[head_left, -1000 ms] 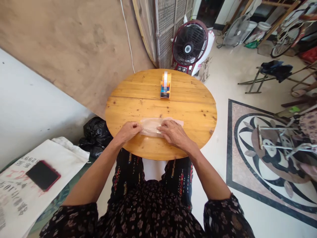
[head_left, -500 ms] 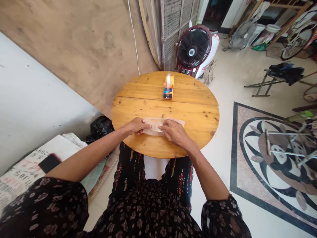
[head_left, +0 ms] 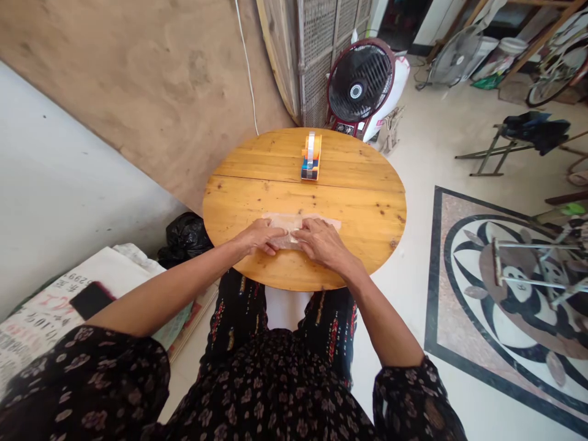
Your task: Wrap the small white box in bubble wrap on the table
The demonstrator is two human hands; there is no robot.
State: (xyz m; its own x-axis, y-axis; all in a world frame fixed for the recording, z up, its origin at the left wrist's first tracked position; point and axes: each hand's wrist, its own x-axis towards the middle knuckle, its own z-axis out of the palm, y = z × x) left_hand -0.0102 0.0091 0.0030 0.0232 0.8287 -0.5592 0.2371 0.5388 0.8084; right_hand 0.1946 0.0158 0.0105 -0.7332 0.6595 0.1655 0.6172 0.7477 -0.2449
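A flat, translucent plastic wrapping with a pinkish end lies on the oval wooden table, near its front edge. My left hand is closed on the wrapping's left part, its thumb stretched across the top. From the right, my right hand grips the same wrapping with bent fingers, covering much of that side. Between the two thumbs shows a small pale piece, too small to name. Farther back on the table stands an orange and blue tape dispenser with clear tape, touched by neither hand.
A dark red fan stands behind the table. On the left are a black plastic bag and a phone lying on printed sacks. To the right, a folding stool and a metal rack stand on the floor.
My left hand has slid right along the wrapping, bringing its thumb close to my right thumb. My right hand stays almost in place. The view has shifted slightly.
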